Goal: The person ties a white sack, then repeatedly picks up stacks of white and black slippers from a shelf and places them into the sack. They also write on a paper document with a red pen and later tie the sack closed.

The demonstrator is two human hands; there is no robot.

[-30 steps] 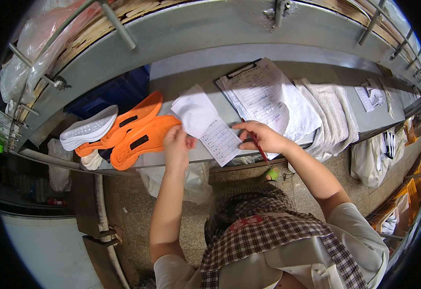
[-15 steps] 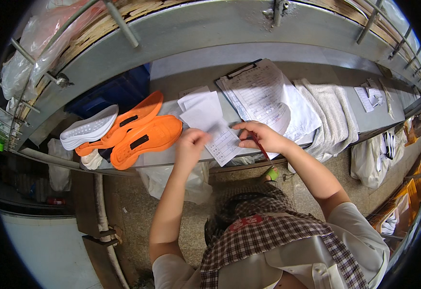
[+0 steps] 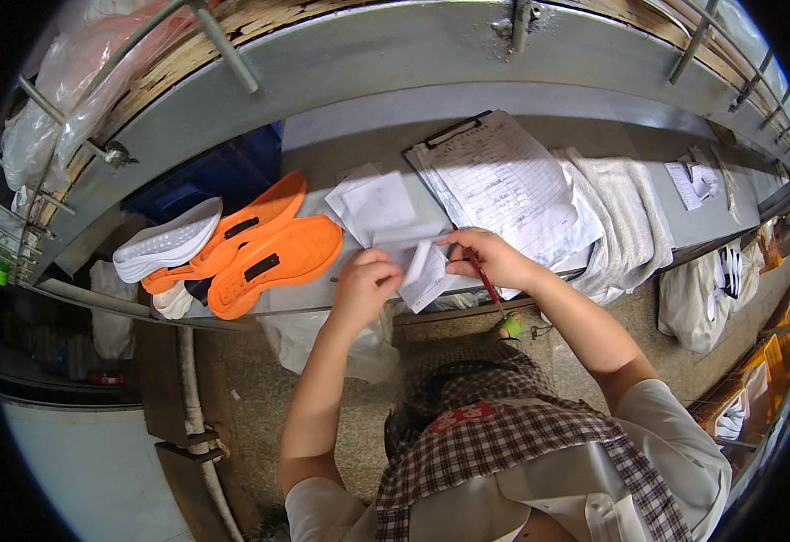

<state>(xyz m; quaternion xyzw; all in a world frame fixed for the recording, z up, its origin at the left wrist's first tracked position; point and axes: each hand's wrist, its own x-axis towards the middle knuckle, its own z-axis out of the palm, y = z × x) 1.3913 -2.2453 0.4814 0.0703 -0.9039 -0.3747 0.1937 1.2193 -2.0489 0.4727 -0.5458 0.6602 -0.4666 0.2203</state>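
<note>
A small stack of printed paper slips (image 3: 426, 278) lies at the bench's front edge, between my hands. Its upper sheet curls up and folds back. My left hand (image 3: 366, 287) is closed at the left edge of the slips, fingertips bent against the curled paper. My right hand (image 3: 494, 259) grips a red pen (image 3: 484, 275), tip end pointing down toward me, while its thumb and fingertips rest on the right edge of the slips. More loose white papers (image 3: 372, 203) lie just beyond. To their right is a clipboard (image 3: 427, 142) with handwritten sheets (image 3: 512, 185).
Orange shoe soles (image 3: 300, 257) and a white sole (image 3: 171, 239) lie left on the grey bench, before a blue crate (image 3: 201, 176). A folded grey cloth (image 3: 625, 217) hangs over the front edge at right. A metal beam (image 3: 395, 59) crosses above; plastic bags (image 3: 707, 303) hang right.
The upper slip, flat before, now curls up and folds over. My left hand has moved slightly right and down, against the slips. The right hand still holds the pen.
</note>
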